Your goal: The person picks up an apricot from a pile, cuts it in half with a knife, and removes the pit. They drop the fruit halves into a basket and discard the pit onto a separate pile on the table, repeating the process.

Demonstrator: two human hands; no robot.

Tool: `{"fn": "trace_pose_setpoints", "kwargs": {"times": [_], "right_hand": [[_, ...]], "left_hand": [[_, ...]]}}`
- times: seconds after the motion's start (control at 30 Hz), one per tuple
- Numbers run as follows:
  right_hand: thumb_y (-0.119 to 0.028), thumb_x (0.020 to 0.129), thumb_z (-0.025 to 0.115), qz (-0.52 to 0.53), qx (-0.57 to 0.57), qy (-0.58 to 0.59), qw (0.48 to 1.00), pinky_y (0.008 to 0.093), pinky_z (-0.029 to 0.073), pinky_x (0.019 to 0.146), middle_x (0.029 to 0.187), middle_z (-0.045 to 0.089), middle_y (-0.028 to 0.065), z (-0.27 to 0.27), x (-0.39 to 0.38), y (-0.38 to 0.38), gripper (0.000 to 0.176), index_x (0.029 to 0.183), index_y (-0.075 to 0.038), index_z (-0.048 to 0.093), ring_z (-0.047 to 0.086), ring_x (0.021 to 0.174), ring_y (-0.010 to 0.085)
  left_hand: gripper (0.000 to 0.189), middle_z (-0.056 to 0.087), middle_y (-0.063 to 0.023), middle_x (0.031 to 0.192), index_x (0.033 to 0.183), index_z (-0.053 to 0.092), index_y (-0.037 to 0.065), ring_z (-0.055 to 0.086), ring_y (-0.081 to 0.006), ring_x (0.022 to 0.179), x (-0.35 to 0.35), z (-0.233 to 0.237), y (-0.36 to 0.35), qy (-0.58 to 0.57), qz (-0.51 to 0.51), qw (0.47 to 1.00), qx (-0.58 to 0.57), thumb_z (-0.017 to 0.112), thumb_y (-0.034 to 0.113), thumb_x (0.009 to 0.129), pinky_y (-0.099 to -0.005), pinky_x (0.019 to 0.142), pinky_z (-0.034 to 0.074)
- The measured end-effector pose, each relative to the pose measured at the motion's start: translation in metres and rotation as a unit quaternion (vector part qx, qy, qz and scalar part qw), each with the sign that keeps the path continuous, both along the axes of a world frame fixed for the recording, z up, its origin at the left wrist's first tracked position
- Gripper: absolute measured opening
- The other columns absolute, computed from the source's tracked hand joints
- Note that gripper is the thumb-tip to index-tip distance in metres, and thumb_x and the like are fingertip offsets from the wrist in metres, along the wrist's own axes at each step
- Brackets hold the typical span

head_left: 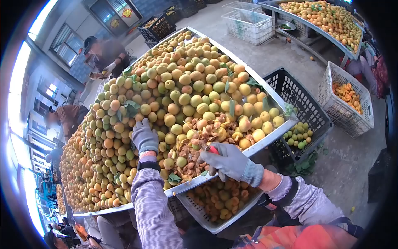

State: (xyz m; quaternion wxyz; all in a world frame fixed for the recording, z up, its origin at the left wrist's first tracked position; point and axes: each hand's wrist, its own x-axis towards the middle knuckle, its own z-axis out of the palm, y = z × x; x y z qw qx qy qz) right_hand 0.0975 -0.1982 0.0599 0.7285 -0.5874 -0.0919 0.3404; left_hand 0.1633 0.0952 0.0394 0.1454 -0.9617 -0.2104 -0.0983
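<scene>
My left hand point(145, 137), in a grey glove, reaches into a heap of apricots point(182, 99) with its fingers stretched over the fruit. Grey-gloved too, my right hand point(232, 162) is closed around a small red-handled tool point(214, 150) near the table's front edge. The tool's working end points left, over a patch of brown apricot pits point(190, 155) and split fruit. The heap, yellow, green and orange with some leaves point(132, 107), lies on a metal-rimmed table point(265, 141). A light crate point(219, 228) of apricot pieces sits below my right hand.
At the right stand a black crate point(321, 120) with green fruit and a white crate point(348, 120) with orange halves. Another heaped table point(331, 25) and white crates point(248, 29) are at the back. One person point(105, 54) works across the table; another point(68, 120) is farther left.
</scene>
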Motion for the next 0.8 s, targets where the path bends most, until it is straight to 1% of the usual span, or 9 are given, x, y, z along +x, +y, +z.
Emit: {"fn": "trace_pose_setpoints", "kwargs": {"times": [0.1, 0.2, 0.27, 0.3, 0.37, 0.43, 0.57, 0.7, 0.8], "right_hand": [[-0.036, 0.088, 0.059, -0.001, 0.025, 0.018, 1.0, 0.0213, 0.037, 0.038, 0.06, 0.057, 0.002, -0.006, 0.001, 0.0, 0.032, 0.083, -0.005, 0.053, 0.046, 0.041, 0.006], [-0.033, 0.089, 0.059, -0.02, 0.059, 0.011, 0.998, 0.0223, 0.035, 0.038, 0.059, 0.056, 0.0026, -0.019, 0.003, 0.001, 0.028, 0.083, -0.005, 0.053, 0.045, 0.04, 0.0066], [-0.031, 0.088, 0.059, -0.043, 0.085, -0.023, 0.995, 0.0238, 0.037, 0.039, 0.056, 0.051, -0.0006, -0.014, 0.004, 0.0, 0.029, 0.077, -0.005, 0.054, 0.048, 0.043, 0.0072], [-0.031, 0.088, 0.059, -0.025, 0.057, -0.009, 0.998, 0.0231, 0.038, 0.04, 0.058, 0.051, -0.0013, -0.011, 0.006, -0.004, 0.029, 0.075, -0.006, 0.054, 0.051, 0.045, 0.007], [-0.035, 0.089, 0.058, -0.047, 0.043, -0.019, 0.998, 0.022, 0.04, 0.037, 0.063, 0.055, 0.0008, -0.003, 0.009, -0.013, 0.032, 0.079, -0.005, 0.054, 0.052, 0.044, 0.007], [-0.047, 0.085, 0.059, -0.035, 0.042, -0.022, 0.998, 0.0189, 0.037, 0.035, 0.061, 0.059, 0.0058, -0.009, 0.016, -0.018, 0.047, 0.089, -0.001, 0.052, 0.048, 0.038, 0.0067], [-0.045, 0.086, 0.059, -0.063, 0.035, -0.049, 0.996, 0.0189, 0.038, 0.034, 0.06, 0.059, 0.0053, -0.012, 0.02, -0.019, 0.046, 0.088, 0.0, 0.054, 0.048, 0.037, 0.0071], [-0.035, 0.087, 0.059, -0.055, 0.046, -0.01, 0.997, 0.0216, 0.041, 0.036, 0.062, 0.056, 0.0027, -0.004, 0.014, -0.016, 0.034, 0.083, -0.002, 0.053, 0.052, 0.043, 0.0079], [-0.038, 0.087, 0.059, -0.04, 0.038, -0.006, 0.998, 0.0208, 0.04, 0.036, 0.06, 0.057, 0.0042, -0.013, 0.014, -0.014, 0.037, 0.085, -0.002, 0.053, 0.049, 0.04, 0.0075]], "left_hand": [[0.042, 0.049, -0.0125, 0.115, 0.113, 0.053, 0.013, 0.047, -0.0289, 0.11, 0.003, -0.007, 0.0, -0.022, -0.01, 1.0, 0.003, 0.065, 0.027, 0.075, -0.0416, 0.087, 0.041], [0.03, 0.054, -0.0121, 0.107, 0.102, 0.057, 0.014, 0.05, -0.0311, 0.103, -0.002, -0.027, 0.018, -0.065, -0.095, 0.992, 0.06, 0.06, 0.022, 0.074, -0.0428, 0.084, 0.042], [0.027, 0.058, -0.0107, 0.099, 0.107, 0.055, 0.017, 0.053, -0.0319, 0.098, 0.0, -0.046, 0.035, -0.095, -0.1, 0.986, 0.09, 0.048, 0.017, 0.081, -0.0429, 0.082, 0.043], [0.029, 0.059, -0.0111, 0.103, 0.111, 0.053, 0.018, 0.052, -0.0326, 0.102, -0.006, -0.024, 0.017, -0.042, -0.076, 0.996, 0.017, 0.047, 0.018, 0.083, -0.0429, 0.084, 0.043], [0.033, 0.057, -0.013, 0.113, 0.117, 0.053, 0.018, 0.049, -0.0325, 0.11, -0.005, -0.014, 0.012, 0.02, -0.06, 0.998, 0.031, 0.048, 0.021, 0.084, -0.0412, 0.09, 0.043], [0.035, 0.054, -0.0114, 0.118, 0.117, 0.054, 0.017, 0.048, -0.0309, 0.112, -0.004, -0.001, 0.005, 0.105, -0.033, 0.994, 0.005, 0.052, 0.016, 0.082, -0.0401, 0.092, 0.043], [0.038, 0.052, -0.0098, 0.121, 0.115, 0.057, 0.017, 0.046, -0.0295, 0.114, -0.01, 0.012, -0.009, 0.134, -0.031, 0.99, 0.029, 0.056, 0.01, 0.077, -0.0389, 0.093, 0.042], [0.042, 0.052, -0.0084, 0.118, 0.114, 0.057, 0.018, 0.047, -0.0286, 0.113, -0.012, 0.002, 0.003, 0.086, -0.027, 0.995, 0.044, 0.058, 0.007, 0.073, -0.0373, 0.093, 0.042], [0.041, 0.054, -0.0101, 0.114, 0.114, 0.057, 0.016, 0.05, -0.0288, 0.109, -0.02, -0.005, 0.02, -0.028, -0.055, 0.997, -0.039, 0.067, 0.015, 0.074, -0.0366, 0.093, 0.041]]}}
